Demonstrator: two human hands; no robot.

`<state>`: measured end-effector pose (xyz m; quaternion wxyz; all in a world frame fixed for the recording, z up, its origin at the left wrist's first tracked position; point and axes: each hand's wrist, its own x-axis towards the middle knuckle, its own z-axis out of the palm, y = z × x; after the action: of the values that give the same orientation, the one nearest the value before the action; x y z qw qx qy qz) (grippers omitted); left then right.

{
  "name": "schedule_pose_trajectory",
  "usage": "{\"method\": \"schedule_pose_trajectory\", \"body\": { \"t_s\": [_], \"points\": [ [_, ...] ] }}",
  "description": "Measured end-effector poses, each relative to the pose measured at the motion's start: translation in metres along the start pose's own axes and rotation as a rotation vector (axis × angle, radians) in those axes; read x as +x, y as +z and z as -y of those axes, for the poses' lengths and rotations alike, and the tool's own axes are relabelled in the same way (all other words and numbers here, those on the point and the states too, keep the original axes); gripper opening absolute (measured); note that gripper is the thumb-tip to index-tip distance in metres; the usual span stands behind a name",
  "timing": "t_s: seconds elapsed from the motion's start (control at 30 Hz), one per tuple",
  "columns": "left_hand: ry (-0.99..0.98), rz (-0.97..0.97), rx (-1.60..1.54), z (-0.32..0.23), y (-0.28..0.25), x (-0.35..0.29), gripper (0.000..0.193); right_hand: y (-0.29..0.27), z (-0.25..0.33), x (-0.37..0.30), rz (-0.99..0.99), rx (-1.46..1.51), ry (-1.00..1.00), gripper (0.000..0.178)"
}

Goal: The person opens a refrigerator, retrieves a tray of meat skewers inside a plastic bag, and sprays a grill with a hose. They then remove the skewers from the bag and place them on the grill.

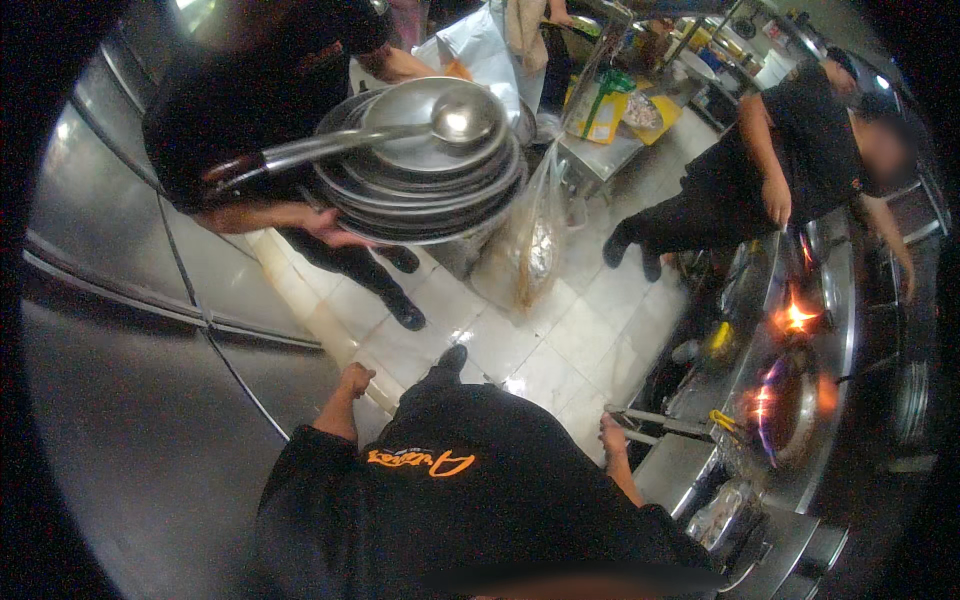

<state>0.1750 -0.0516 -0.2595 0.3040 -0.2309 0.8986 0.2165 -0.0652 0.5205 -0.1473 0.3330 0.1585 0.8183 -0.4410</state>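
Note:
My left hand (357, 380) hangs low by the long metal counter, its fingers curled in and no object showing in it. On the other side, my right hand (613, 437) is beside metal bars (645, 418) that stick out from the cooking line. Its fingers are small and partly hidden, so I cannot tell whether they grip a bar. Across from me a person in black holds a tall stack of round metal pans (420, 190) with both hands. A large ladle (400, 128) with a dark handle lies across the top pan.
A stainless counter (140, 420) runs along the left. To the right, flames (795, 318) burn on the stove, near a wok (797, 405). Another person (760, 190) stands there. A clear plastic bag (535, 245) hangs over the tiled floor (500, 345). Foil-like wrapping (722, 515) lies near right.

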Motion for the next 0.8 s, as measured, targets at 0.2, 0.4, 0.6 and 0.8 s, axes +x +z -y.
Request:
{"method": "schedule_pose_trajectory", "body": {
  "t_s": [0.2, 0.4, 0.6, 0.8],
  "points": [
    [0.175, -0.243, 0.172, 0.005, 0.027, -0.032, 0.028, -0.013, -0.025, 0.0, 0.008, -0.032, 0.041, 0.034],
    [-0.281, -0.13, -0.41, -0.019, -0.007, -0.051, 0.038, -0.007, -0.071, -0.014, 0.084, -0.115, 0.116, 0.035],
    [-0.281, -0.327, -0.278, 0.021, 0.001, -0.01, 0.043, 0.006, -0.093, -0.038, 0.149, -0.144, 0.155, 0.035],
    [-0.307, -0.507, -0.266, 0.012, -0.086, 0.048, 0.051, -0.008, -0.084, -0.038, 0.038, -0.124, 0.16, 0.036]
  ]
}}
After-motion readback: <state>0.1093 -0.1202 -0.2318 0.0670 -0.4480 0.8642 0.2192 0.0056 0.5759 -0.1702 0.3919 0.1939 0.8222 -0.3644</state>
